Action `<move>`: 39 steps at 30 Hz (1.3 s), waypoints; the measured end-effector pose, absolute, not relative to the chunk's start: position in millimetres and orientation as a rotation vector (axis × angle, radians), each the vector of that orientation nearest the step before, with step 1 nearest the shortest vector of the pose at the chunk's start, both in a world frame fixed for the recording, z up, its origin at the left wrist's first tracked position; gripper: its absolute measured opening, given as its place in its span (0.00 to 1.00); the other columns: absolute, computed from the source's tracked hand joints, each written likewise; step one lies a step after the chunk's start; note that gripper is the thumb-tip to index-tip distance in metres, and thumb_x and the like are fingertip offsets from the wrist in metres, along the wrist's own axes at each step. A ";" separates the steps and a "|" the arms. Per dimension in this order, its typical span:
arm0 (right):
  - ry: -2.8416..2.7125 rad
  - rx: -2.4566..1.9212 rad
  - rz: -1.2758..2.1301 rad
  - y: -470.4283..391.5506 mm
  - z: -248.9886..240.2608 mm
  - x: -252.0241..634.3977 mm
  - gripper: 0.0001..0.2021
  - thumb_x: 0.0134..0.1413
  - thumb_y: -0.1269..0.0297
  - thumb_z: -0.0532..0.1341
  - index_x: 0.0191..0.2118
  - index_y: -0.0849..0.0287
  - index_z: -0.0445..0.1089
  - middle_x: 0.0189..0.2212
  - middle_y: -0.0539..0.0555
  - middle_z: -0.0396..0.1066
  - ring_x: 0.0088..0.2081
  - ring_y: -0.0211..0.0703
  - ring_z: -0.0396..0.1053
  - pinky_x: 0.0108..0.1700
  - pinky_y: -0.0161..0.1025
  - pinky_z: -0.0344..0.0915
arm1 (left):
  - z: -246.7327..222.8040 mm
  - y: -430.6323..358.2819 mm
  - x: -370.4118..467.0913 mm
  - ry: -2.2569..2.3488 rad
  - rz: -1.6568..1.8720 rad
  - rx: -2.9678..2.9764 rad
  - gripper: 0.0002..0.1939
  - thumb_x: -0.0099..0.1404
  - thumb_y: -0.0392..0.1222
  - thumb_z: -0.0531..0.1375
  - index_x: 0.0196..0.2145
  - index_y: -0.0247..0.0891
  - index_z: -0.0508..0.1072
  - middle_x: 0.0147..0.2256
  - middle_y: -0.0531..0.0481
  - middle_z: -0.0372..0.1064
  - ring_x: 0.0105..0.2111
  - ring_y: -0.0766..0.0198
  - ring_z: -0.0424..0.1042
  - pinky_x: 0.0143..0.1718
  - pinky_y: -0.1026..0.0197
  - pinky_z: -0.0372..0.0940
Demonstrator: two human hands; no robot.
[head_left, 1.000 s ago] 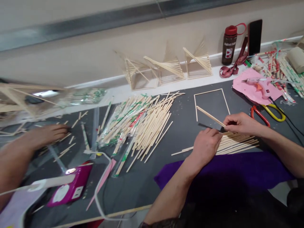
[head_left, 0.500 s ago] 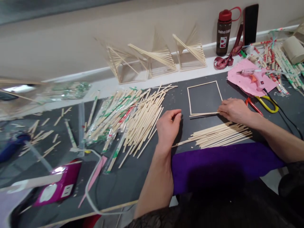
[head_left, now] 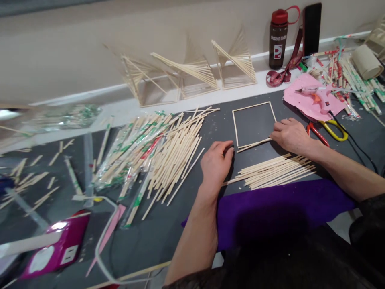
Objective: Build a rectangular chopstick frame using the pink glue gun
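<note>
A square frame of thin wooden sticks (head_left: pixel 236 128) lies on the dark table. My right hand (head_left: pixel 289 134) is at its lower right corner, fingers closed on the end of a loose stick (head_left: pixel 252 145) that slants just below the frame's lower side. To the left of the frame is my left hand (head_left: pixel 217 160), its thumb and fingers curved towards each other with a gap between the tips and nothing visible in them. Below the frame, a bundle of bare sticks (head_left: pixel 273 172) lies beside a purple cloth (head_left: pixel 279 204).
Loose sticks (head_left: pixel 177 156) and wrapped ones (head_left: pixel 129 148) lie to the left. Stick models (head_left: pixel 234 66) and a bottle (head_left: pixel 277 44) stand along the wall. A pink glue gun (head_left: pixel 321 98) and scissors (head_left: pixel 333 130) are at the right.
The loose stick's left end has swung down, away from the frame's lower side. My left hand's fingers have moved slightly apart. The whole view has shifted a little.
</note>
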State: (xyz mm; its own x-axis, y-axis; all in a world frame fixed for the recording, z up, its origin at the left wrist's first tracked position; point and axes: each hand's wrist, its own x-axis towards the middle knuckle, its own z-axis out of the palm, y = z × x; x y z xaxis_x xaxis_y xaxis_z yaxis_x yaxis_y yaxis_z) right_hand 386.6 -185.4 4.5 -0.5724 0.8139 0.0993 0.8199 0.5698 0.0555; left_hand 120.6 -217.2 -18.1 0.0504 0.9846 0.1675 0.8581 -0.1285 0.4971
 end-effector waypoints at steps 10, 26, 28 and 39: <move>-2.115 -1.744 0.280 -166.5 22.0 407.6 0.14 0.60 0.67 0.59 0.48 0.61 0.78 0.37 0.56 0.78 0.36 0.43 0.72 0.38 0.37 0.61 | -25.1 -213.2 118.3 1.885 0.718 2.101 0.15 0.66 0.46 0.57 0.42 0.41 0.81 0.42 0.46 0.79 0.42 0.54 0.77 0.44 0.55 0.69; -2.166 -1.996 0.314 -148.7 5.3 409.6 0.13 0.58 0.70 0.59 0.46 0.66 0.77 0.39 0.62 0.80 0.42 0.49 0.75 0.43 0.39 0.63 | -26.1 -217.1 122.3 1.848 0.827 2.272 0.14 0.67 0.45 0.57 0.42 0.40 0.81 0.41 0.45 0.79 0.40 0.54 0.77 0.40 0.54 0.70; -2.183 -1.987 0.300 -147.0 2.6 410.4 0.13 0.58 0.69 0.59 0.46 0.66 0.77 0.39 0.62 0.80 0.42 0.50 0.75 0.43 0.39 0.63 | -26.0 -218.7 129.4 1.767 0.864 2.389 0.15 0.69 0.45 0.56 0.44 0.40 0.81 0.42 0.43 0.79 0.44 0.53 0.76 0.44 0.52 0.70; -2.204 -1.958 0.327 -148.3 -0.5 411.5 0.13 0.57 0.69 0.60 0.46 0.65 0.77 0.38 0.61 0.79 0.40 0.49 0.75 0.41 0.39 0.63 | -35.3 -212.3 155.9 1.519 0.761 2.530 0.19 0.72 0.41 0.50 0.52 0.36 0.77 0.52 0.38 0.76 0.53 0.49 0.71 0.56 0.44 0.66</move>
